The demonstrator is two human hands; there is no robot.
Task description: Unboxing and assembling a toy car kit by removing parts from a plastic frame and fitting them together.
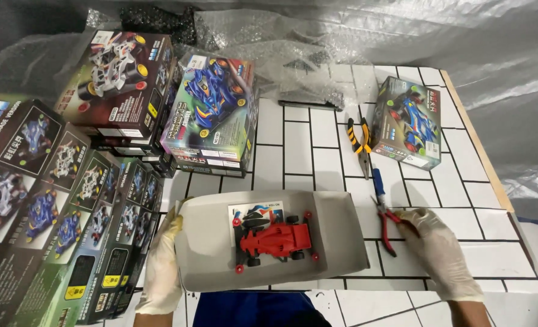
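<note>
So here I've got my left hand (160,266) in a white glove gripping the left edge of the shallow grey box tray (341,242), fingers curled tight around its rim. The red toy race car (275,241) sits in the middle of that tray, on top of a small printed sheet (248,212). My right hand (441,251), also gloved, is resting on the red-handled cutters (385,219) lying on the bench (299,139) just right of the tray. Those fingers lie flat over the handles, not really closed around them yet as far as I can tell. A second pair of pliers, yellow and black (360,142), lies further up, next to a boxed kit (407,121), and a whole pile of kit boxes (69,181) crowds my left side. My worry: the car's just sitting loose, so if I tilt the tray one-handed, it could roll and bang into the wall or hop out. Gloves are slippery too, so the cutters might slide when I pick them up.
</note>
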